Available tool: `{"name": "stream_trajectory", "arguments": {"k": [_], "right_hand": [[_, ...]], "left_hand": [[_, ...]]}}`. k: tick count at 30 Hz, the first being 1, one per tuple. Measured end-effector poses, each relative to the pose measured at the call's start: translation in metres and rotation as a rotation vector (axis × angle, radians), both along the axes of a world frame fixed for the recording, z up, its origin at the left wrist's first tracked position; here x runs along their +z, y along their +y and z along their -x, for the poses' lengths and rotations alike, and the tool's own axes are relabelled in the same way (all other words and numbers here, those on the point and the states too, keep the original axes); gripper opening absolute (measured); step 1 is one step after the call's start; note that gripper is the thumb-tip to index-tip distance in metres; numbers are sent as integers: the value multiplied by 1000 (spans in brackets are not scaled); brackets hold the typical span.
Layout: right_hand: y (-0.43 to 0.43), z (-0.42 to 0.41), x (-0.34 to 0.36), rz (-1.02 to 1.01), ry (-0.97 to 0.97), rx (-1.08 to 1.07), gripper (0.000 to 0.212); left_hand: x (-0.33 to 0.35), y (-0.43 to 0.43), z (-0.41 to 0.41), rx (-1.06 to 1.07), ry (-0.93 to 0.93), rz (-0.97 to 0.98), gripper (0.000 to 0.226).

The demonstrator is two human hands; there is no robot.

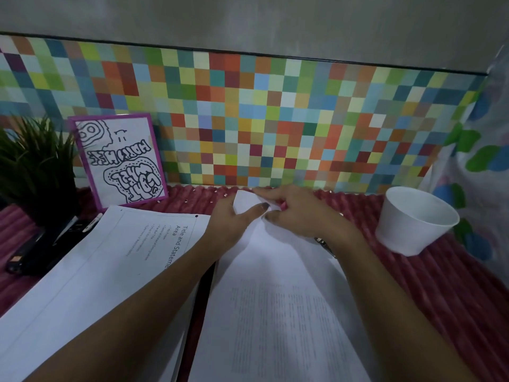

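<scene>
A white printed sheet (275, 299) lies lengthwise in front of me on a pink ribbed cloth (454, 285). Its far end is folded over into a narrow tip. My left hand (234, 219) pinches that tip from the left, thumb laid across the paper. My right hand (297, 213) holds the fold from the right, fingers curled over the paper's far edge. Both hands meet at the tip near the back of the table.
A second printed sheet (110, 266) lies to the left. A white foam cup (413, 221) stands at the right. A purple-framed drawing (121, 161) leans on the colourful checked wall. A green plant (30, 161) and dark objects (41, 249) are at the far left. A patterned plastic sheet (479, 150) hangs at the right.
</scene>
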State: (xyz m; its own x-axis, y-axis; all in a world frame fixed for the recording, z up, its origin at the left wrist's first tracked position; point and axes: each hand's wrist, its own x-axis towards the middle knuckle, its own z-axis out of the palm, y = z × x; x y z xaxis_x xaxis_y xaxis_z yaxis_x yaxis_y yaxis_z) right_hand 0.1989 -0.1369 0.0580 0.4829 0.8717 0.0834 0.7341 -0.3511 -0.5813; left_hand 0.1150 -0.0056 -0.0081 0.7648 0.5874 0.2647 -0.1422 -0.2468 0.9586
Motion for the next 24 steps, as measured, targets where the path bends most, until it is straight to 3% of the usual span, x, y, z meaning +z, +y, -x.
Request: {"name": "stream_trajectory", "arguments": {"k": [7,14,18,24], "right_hand": [[9,8,-4,-45,65,-12,55],[-27,-33,2,119,-7,-422,33],[-48,-53,14,193,163,-573,34],[-57,-48,18,155,396,-543,39]], "left_hand": [[-2,3,4,38,-25,-29,22],[-1,8,10,75,-87,42,23],[-3,10,12,77,-80,111,23],[-1,7,10,39,-47,156,19]]}}
